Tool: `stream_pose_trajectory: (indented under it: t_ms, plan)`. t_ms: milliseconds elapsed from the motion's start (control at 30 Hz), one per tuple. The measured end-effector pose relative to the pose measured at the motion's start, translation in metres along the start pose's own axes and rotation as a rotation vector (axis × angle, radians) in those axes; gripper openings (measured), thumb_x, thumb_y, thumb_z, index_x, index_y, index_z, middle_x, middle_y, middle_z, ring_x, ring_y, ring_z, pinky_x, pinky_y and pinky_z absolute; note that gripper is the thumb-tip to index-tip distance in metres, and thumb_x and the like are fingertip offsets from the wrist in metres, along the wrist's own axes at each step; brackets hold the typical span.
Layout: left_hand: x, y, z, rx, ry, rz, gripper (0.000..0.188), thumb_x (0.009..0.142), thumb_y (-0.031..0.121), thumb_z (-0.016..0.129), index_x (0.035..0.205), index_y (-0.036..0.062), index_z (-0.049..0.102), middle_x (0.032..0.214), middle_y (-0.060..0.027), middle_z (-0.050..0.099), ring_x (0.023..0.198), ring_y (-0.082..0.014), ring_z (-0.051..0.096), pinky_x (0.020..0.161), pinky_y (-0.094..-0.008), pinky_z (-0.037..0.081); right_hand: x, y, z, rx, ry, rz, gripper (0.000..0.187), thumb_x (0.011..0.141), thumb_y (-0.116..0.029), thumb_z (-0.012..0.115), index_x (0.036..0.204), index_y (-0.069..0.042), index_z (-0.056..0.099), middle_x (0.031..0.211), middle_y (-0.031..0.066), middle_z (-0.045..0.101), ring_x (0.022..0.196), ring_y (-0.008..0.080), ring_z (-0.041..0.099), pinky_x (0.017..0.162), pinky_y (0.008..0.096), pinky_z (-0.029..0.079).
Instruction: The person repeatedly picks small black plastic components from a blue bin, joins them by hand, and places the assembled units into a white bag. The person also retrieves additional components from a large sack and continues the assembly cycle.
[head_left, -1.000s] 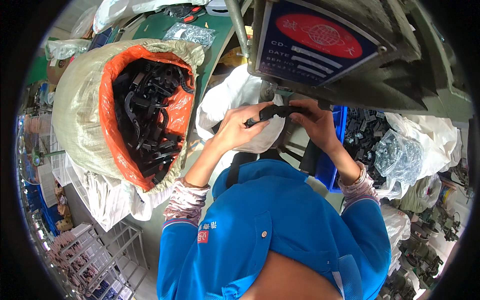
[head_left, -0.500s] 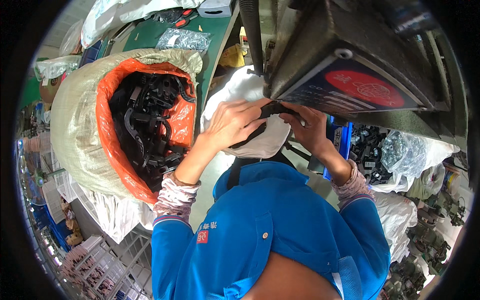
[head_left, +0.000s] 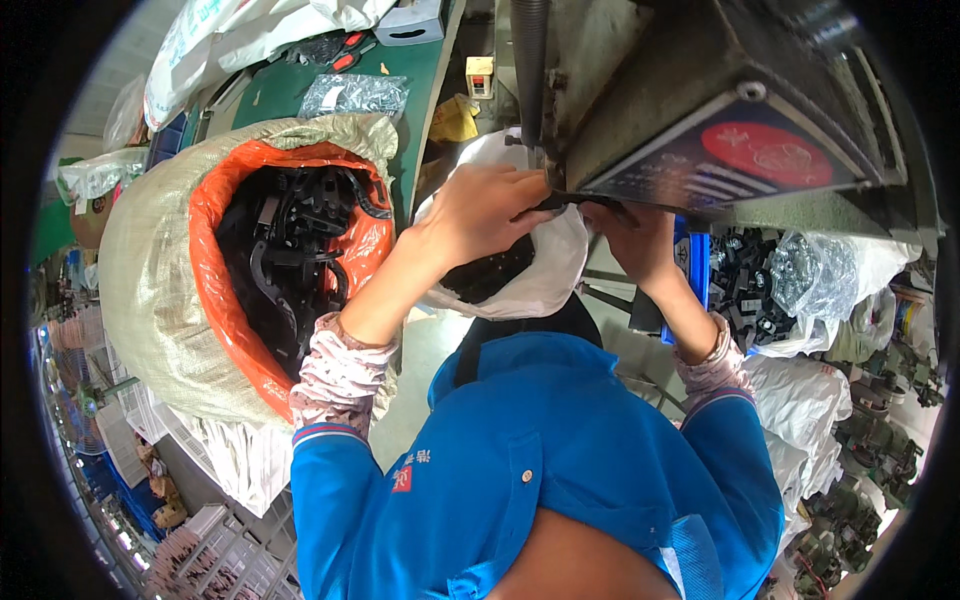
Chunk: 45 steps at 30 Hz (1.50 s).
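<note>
Under the machine (head_left: 740, 150), black part (head_left: 585, 200) between both hands' fingertips (head_left: 535, 195).

A green-topped workbench (head_left: 290, 85) runs along the upper left, carrying a clear bag of small metal parts (head_left: 352, 95), a grey box (head_left: 410, 22) and white sacks (head_left: 240, 30). Beside it stands a large woven sack with an orange liner (head_left: 215, 260), full of black plastic parts (head_left: 290, 240). A heavy grey machine (head_left: 740, 110) with a red-and-dark plate fills the upper right. A pale concrete floor (head_left: 420, 370) shows below. Lower left are white wire crates (head_left: 220, 555), and what may be shelving, blurred at the rim. Daylight seems even and bright.
</note>
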<state>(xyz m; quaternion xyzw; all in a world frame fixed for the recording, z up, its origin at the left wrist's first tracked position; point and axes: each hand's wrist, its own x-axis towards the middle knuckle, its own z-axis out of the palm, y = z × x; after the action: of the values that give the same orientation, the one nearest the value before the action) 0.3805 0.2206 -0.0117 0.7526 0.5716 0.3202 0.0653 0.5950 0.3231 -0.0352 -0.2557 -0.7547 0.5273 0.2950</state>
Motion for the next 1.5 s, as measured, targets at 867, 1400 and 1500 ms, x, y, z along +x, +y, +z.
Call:
stream_pose_trajectory:
  t_ms: [867, 1400, 1500]
  plan:
    - [-0.007, -0.004, -0.004, -0.223, -0.176, -0.289, 0.024, 0.081, 0.021, 0.074, 0.091, 0.0043, 0.062, 0.074, -0.0186, 0.063, 0.070, -0.0403, 0.060, 0.061, -0.0407, 0.046, 0.020, 0.041, -0.006, 0.093, -0.109, 0.030, 0.027, 0.086, -0.010, 0.075, 0.107, 0.000, 0.060, 0.083, 0.0081, 0.069, 0.067, 0.0115, 0.062, 0.058, 0.0273, 0.052]
    - [-0.012, 0.003, -0.008, -0.251, -0.143, -0.358, 0.023, 0.082, 0.017, 0.075, 0.095, -0.0010, 0.068, 0.082, -0.0180, 0.069, 0.072, -0.0338, 0.065, 0.065, -0.0373, 0.049, 0.074, 0.160, -0.014, -0.937, 0.092, -0.607, 0.023, 0.086, -0.016, 0.060, 0.106, -0.008, 0.069, 0.096, 0.0182, 0.069, 0.092, 0.0346, 0.065, 0.085, 0.0446, 0.050]
    - [-0.012, 0.001, -0.006, -0.248, -0.137, -0.348, 0.026, 0.082, 0.018, 0.077, 0.097, -0.0015, 0.071, 0.083, -0.0194, 0.069, 0.073, -0.0339, 0.066, 0.065, -0.0376, 0.050, 0.074, 0.159, -0.012, -0.947, 0.110, -0.628, 0.023, 0.086, -0.015, 0.061, 0.106, -0.007, 0.069, 0.096, 0.0173, 0.069, 0.091, 0.0334, 0.065, 0.083, 0.0442, 0.050]
